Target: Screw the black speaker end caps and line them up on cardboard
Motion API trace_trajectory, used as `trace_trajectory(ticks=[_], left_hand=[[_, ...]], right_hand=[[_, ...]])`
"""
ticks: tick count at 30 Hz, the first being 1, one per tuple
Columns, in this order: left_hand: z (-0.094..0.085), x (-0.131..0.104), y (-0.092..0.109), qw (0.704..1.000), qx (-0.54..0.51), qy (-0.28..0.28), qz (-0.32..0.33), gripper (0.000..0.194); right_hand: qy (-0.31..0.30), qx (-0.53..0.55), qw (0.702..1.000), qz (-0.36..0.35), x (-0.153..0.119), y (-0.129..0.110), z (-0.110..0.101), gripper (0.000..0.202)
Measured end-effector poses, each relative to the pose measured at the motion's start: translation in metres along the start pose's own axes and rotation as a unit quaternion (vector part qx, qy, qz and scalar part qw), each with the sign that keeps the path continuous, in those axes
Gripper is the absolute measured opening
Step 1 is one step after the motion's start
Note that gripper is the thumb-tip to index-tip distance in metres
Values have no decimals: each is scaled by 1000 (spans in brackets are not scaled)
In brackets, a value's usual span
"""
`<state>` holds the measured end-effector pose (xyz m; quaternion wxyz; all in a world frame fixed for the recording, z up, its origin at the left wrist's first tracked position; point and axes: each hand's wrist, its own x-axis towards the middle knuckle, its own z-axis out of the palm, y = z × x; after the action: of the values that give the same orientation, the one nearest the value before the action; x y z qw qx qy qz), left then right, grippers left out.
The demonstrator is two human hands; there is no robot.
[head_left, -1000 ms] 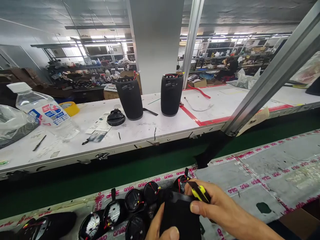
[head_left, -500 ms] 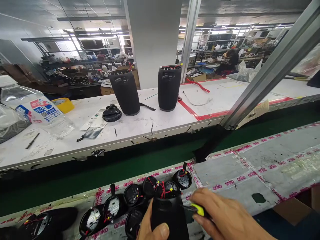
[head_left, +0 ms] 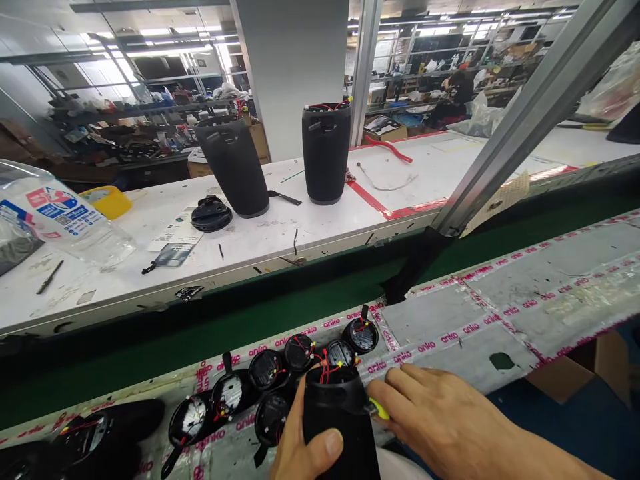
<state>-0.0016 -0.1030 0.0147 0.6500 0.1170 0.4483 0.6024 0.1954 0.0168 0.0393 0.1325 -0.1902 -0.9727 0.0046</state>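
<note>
My left hand (head_left: 306,445) is wrapped round a black cylindrical speaker body (head_left: 339,423), held upright at the bottom middle. Red wires with a yellow connector (head_left: 341,365) stick out of its open top. On its right side, my right hand (head_left: 425,407) is closed on a yellow utility knife (head_left: 379,408). The knife's metal end meets the speaker's upper side, just below the rim; most of the handle is hidden in my fingers. Several more open black speaker bodies (head_left: 231,395) with red wires stand close together on the taped grey surface (head_left: 425,363) to the left.
Across a green strip (head_left: 230,313) runs a white bench (head_left: 260,240). Two taller black speakers (head_left: 327,157) stand on it, beside a black round part (head_left: 211,215), a clear plastic bottle (head_left: 70,217) and a yellow dish (head_left: 107,202). A metal post (head_left: 520,127) slants up at the right.
My right hand has moved left and brought the knife against the speaker's upper side; before, it was slightly apart. The whole view has shifted a little. My left hand keeps its grip.
</note>
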Motion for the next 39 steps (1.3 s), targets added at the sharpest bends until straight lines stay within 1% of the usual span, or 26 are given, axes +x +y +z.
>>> trace_trajectory(ticks=[4, 7, 9, 12, 16, 19, 22, 25, 27, 29, 31, 33, 36, 37, 39], left_hand=[[-3, 1, 0, 1000, 29, 2, 1, 81], [-5, 5, 1, 998, 63, -9, 2, 90], [-5, 5, 3, 995, 96, 2, 0, 98], [-4, 2, 7, 989, 147, 29, 0, 102], [-2, -1, 9, 980, 195, 17, 18, 101], [-3, 1, 9, 969, 244, 30, 32, 100], [-5, 3, 8, 962, 266, 45, 27, 106], [-8, 4, 3, 970, 238, 50, 18, 110], [-11, 4, -1, 983, 182, 35, 9, 108], [-13, 5, -6, 991, 130, 13, -1, 103], [-14, 7, -8, 995, 104, -1, -3, 99], [-14, 8, -7, 995, 96, -2, 5, 92], [-12, 8, -1, 995, 99, 2, 9, 77], [-10, 7, 1, 995, 103, 4, 9, 75], [-9, 6, 5, 994, 107, 4, 6, 76]], right_hand=[[1, 4, 1000, 2, -3, 1, 0, 39], [-14, 6, 1000, 1, -6, 2, -1, 43], [-21, -1, 1000, -6, -7, 2, -4, 44], [-21, -32, 999, -29, -6, 3, -11, 45], [-44, -65, 995, -57, -4, 2, -18, 40], [-52, -66, 994, -64, -3, 3, -19, 35], [-57, -58, 994, -67, -1, 3, -19, 34], [-71, -34, 996, -46, 1, 4, -18, 29], [-76, 55, 996, -5, 2, 5, -19, 21], [-59, 163, 984, 51, 3, 5, -21, 12], [-41, 211, 972, 95, 1, 5, -22, 10], [-46, 197, 974, 100, -1, 4, -21, 10], [-67, 147, 985, 68, -3, 4, -15, 11], [-61, 129, 988, 55, -4, 3, -12, 11], [-44, 97, 994, 35, -4, 3, -7, 12]])
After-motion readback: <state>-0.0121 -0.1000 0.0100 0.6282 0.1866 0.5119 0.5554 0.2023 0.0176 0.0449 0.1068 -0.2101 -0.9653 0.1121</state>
